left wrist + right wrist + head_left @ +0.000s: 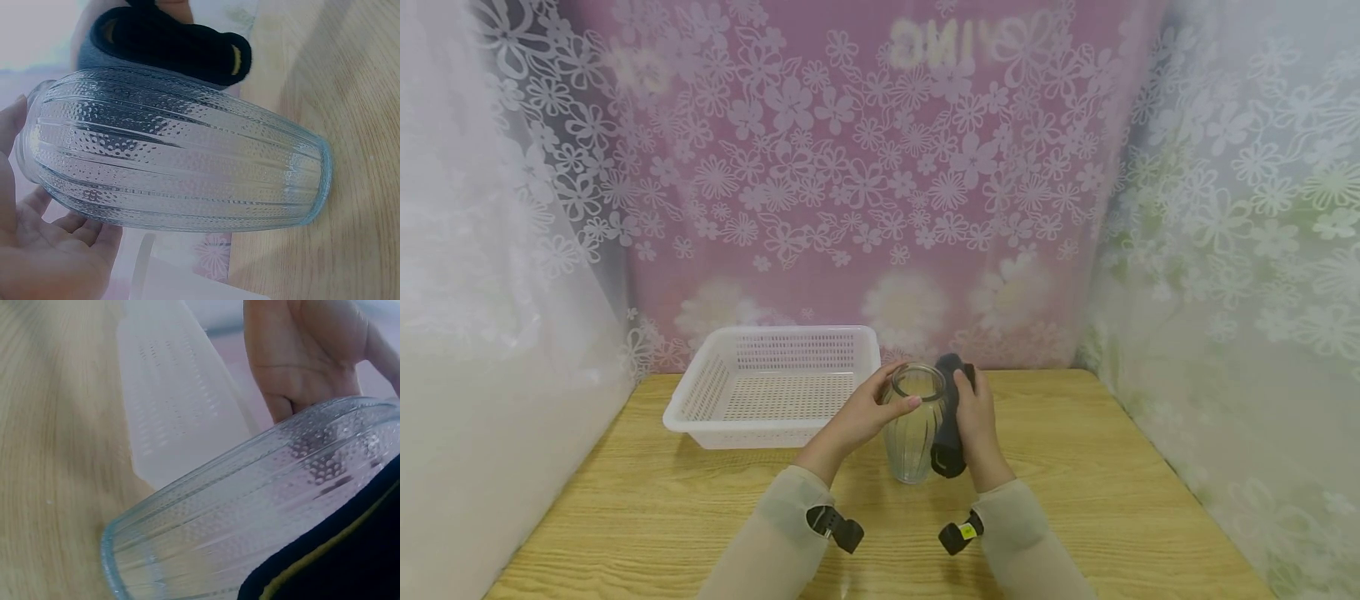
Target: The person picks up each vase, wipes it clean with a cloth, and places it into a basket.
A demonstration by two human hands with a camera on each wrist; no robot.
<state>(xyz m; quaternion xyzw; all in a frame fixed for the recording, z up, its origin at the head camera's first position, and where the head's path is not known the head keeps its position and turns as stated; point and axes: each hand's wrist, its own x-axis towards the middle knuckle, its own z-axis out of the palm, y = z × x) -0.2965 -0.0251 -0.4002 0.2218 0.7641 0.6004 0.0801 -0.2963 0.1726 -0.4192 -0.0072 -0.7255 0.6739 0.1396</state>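
Note:
My left hand (868, 408) grips a clear ribbed glass vase (912, 446) near its neck, with the thumb over the front of the rim. The vase stands upright in the head view, its base close to the tabletop. In the left wrist view the vase (187, 150) shows a dimpled surface, and fingers curl beneath its neck. My right hand (976, 412) holds a folded dark cloth (951, 425) just right of the vase. A yellow edge shows on the cloth (169, 47) in the left wrist view. The cloth lies close along the vase's side.
A white perforated plastic basket (730, 427) sits to the left of the vase, on the wood-grain table (1097, 492). Flower-patterned sheeting (865, 167) hangs behind the table and on both sides. Black straps are on both wrists.

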